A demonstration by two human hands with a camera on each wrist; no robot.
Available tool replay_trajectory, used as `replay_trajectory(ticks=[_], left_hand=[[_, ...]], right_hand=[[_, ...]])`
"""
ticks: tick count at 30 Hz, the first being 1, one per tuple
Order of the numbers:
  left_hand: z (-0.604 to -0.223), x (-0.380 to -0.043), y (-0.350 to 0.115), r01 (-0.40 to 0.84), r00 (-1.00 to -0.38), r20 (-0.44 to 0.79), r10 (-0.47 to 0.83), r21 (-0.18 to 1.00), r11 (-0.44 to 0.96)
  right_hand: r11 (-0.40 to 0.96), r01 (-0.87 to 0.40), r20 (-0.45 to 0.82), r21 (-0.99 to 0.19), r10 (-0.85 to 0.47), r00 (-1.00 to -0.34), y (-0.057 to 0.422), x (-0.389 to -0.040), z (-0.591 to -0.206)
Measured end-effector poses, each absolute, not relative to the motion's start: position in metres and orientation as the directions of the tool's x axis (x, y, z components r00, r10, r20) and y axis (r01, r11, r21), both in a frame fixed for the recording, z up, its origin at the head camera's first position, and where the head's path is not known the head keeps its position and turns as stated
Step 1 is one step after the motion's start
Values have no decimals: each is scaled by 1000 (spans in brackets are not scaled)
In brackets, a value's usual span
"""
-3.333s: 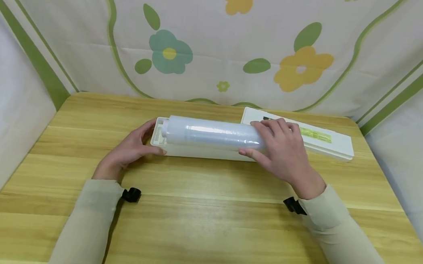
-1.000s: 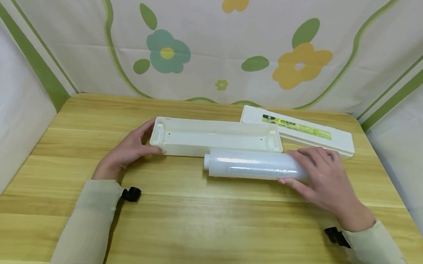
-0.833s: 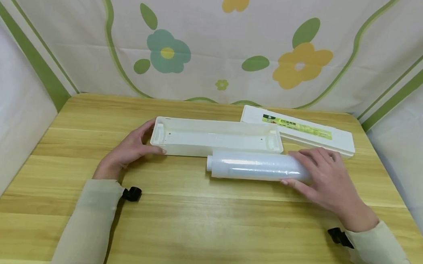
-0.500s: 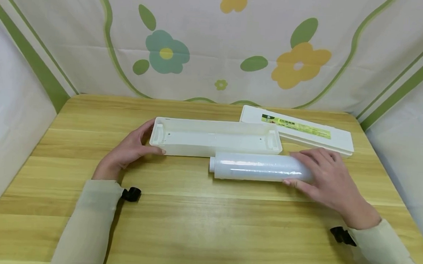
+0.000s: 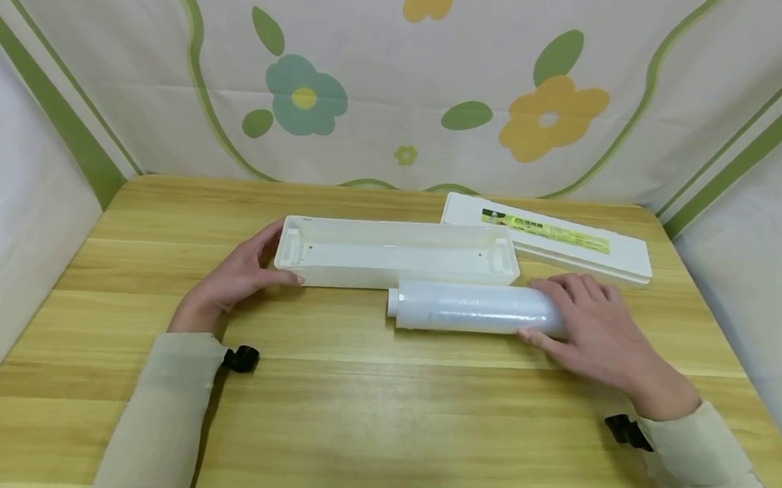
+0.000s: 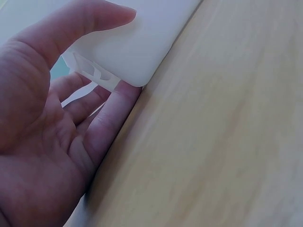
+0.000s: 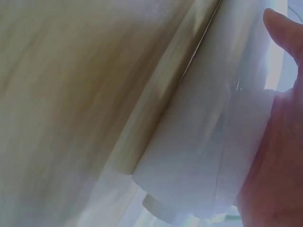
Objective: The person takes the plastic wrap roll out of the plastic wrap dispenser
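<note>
In front of the long white plastic box (image 5: 395,278) lies a roll of cling film (image 5: 474,307), its core tip sticking out at the left. My right hand (image 5: 590,334) holds the roll near its right end, thumb on the near side and fingers over the far side. The right wrist view shows the film roll (image 7: 199,132) close up beside the palm. My left hand (image 5: 241,272) grips the left end of the box, thumb on its front wall. From the left wrist, the fingers (image 6: 102,118) reach round the box end (image 6: 128,52). The box is uncovered with no roll inside.
A white lid (image 5: 549,239) with a green and yellow label lies slanted behind the box at the right. Everything rests on a wooden table (image 5: 353,421). A flower-patterned cloth (image 5: 387,87) stands behind the table, with pale cloth at both sides.
The right hand has taken the roll from above the box to the table in front, further right. Over the last half second the roll hardly moves. The left hand stays on the box.
</note>
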State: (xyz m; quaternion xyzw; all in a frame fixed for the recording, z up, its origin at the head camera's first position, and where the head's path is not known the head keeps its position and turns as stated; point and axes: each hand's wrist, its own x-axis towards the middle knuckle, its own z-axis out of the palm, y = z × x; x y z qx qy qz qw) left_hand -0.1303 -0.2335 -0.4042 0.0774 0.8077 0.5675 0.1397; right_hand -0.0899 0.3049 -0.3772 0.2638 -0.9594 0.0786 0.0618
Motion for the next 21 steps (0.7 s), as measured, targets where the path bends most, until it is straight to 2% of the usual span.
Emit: replay_trajectory(ticks=[6,21], left_hand=[[-406,-130,-234,-30,-949,-135,286,939,343],[-404,-131,-233,-26,-950,-131,283,937,348]], right_hand=[[873,-462,122,-156,-448,-886,300,-89,-377],[881,-438,124,-178,-422,-898,298,-89,-375]])
